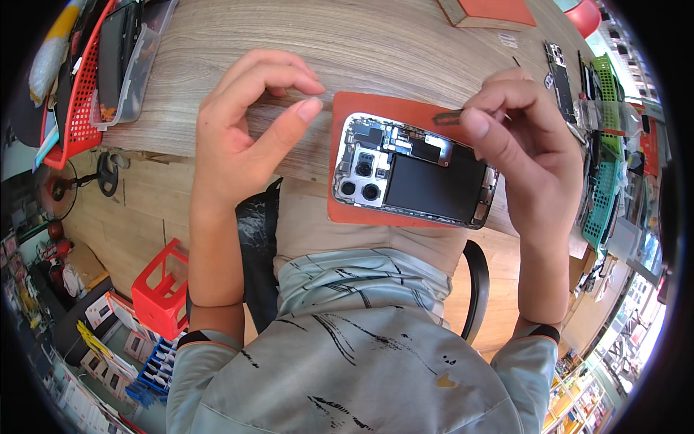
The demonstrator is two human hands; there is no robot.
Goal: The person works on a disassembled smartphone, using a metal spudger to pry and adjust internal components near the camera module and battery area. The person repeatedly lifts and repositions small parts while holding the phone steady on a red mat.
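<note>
An opened smartphone lies on a reddish-orange mat at the table's near edge. Its inside shows: a camera block with several lenses at the left, a large black battery, and a circuit board along the far side. Over the mat's far right corner, my right hand pinches a small dark strip-shaped part between thumb and fingers; its exact kind is unclear. My left hand hovers left of the phone, fingers curved and thumb apart, with nothing in it.
Red basket and clear plastic box hold dark parts at the far left. An orange-red box stands at the far edge. On the right lie another phone frame and green baskets. A red stool stands below left.
</note>
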